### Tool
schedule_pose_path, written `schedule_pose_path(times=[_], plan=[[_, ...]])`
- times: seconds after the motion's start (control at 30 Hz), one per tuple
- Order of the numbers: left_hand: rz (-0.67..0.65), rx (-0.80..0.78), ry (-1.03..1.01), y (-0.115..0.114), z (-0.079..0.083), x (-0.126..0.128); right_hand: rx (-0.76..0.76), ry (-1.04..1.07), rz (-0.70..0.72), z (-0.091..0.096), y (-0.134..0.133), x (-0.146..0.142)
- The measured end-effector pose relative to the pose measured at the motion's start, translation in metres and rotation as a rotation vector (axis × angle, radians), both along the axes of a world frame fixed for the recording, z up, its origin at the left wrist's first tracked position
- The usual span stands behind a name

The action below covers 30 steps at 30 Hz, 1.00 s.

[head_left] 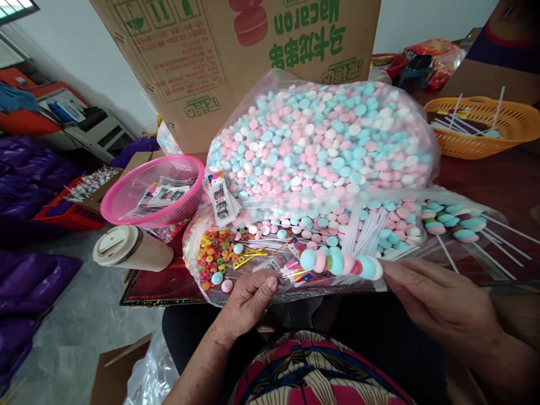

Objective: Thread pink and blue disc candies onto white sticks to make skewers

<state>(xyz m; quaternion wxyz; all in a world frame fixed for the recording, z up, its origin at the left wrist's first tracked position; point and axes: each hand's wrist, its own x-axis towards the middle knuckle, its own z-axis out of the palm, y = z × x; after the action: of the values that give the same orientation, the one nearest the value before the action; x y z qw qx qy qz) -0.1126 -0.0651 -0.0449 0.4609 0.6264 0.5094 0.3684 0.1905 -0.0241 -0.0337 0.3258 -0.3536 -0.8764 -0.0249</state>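
My right hand (447, 298) pinches the lower end of a marshmallow skewer (348, 264), held level and pointing left. Blue and pink candies alternate on it with green and red ring pieces. My left hand (248, 301) is closed at the table edge, thumb pressed against the fingers; what it grips, if anything, is hidden. Just beyond its fingertips are printed clear wrappers (278, 261), close to the skewer's tip. Colourful ring candies (213, 253), gold twist ties (248, 256) and white sticks (367, 233) lie on the plastic behind.
A big clear bag of pastel candies (320, 135) fills the middle, before a cardboard box (189, 62). Finished skewers (455, 219) lie at right, below an orange basket (518, 126). At left are a pink basket (113, 197) holding wrappers and a lidded cup (147, 250).
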Motion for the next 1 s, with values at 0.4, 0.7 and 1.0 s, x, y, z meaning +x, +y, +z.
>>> schedule_pose_path(times=[0.4,0.7,1.0], plan=[[-0.054,-0.179,-0.118,-0.001,-0.008,0.001,-0.029,0.025,-0.011,-0.011,-0.005,0.012],[-0.063,-0.165,-0.1,-0.001,-0.01,-0.002,0.002,0.01,-0.011,-0.015,-0.003,0.022],[-0.041,-0.169,-0.029,0.004,-0.009,0.0,0.081,-0.106,-0.01,-0.015,-0.006,0.025]])
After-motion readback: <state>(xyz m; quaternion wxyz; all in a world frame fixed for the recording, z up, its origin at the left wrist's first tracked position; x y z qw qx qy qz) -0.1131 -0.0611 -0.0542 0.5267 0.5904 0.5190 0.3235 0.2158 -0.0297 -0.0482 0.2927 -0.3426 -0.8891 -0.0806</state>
